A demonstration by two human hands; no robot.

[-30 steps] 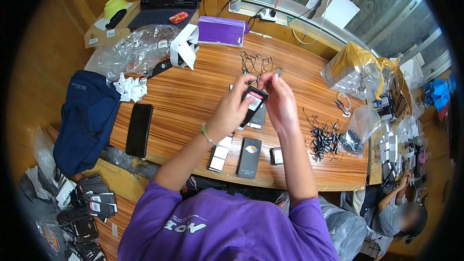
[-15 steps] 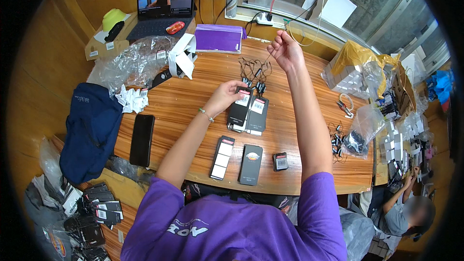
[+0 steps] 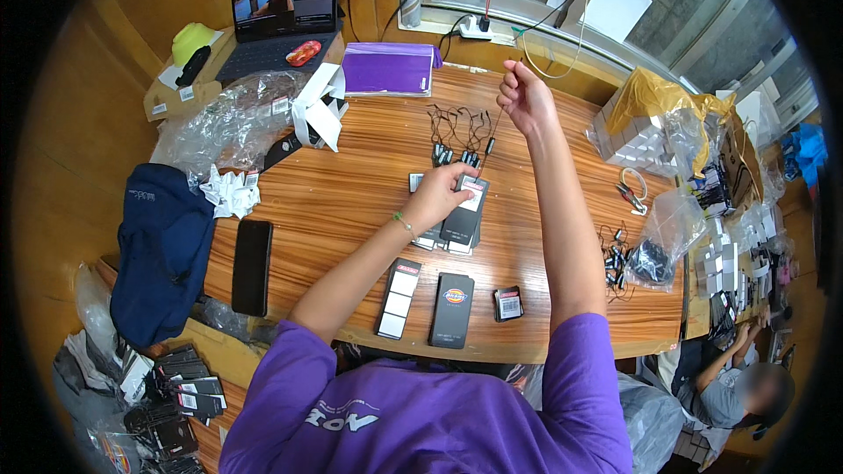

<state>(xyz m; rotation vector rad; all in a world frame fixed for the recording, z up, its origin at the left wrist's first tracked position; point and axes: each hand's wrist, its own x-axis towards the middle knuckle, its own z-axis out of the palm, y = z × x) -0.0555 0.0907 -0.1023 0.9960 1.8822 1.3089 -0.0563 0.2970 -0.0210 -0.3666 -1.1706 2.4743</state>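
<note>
My left hand [image 3: 436,196] grips the top part of a black hang tag [image 3: 461,225] with a white label, over the right side of the tag piles. Raised beyond it, my right hand [image 3: 527,98] pinches a thin dark hang tag string [image 3: 497,123] with a small dark piece on it. The string runs taut down toward the tag under my left fingers. More strings [image 3: 450,127] lie looped on the table above the piles. Nearer me are a black card with white labels [image 3: 399,300], a stack of black tags [image 3: 452,311] and a small stack of labels [image 3: 507,305].
A phone [image 3: 252,267] and a navy pouch [image 3: 165,250] lie at left. Behind are a purple folder [image 3: 388,68] and a laptop [image 3: 283,13]. At right are snips [image 3: 631,194], more strings [image 3: 615,256] and plastic bags [image 3: 669,237]. Another person [image 3: 733,391] sits at lower right.
My left hand has shifted from the left tag pile to the right one and now holds a tag there. My right hand stays raised, with the string now stretched below it.
</note>
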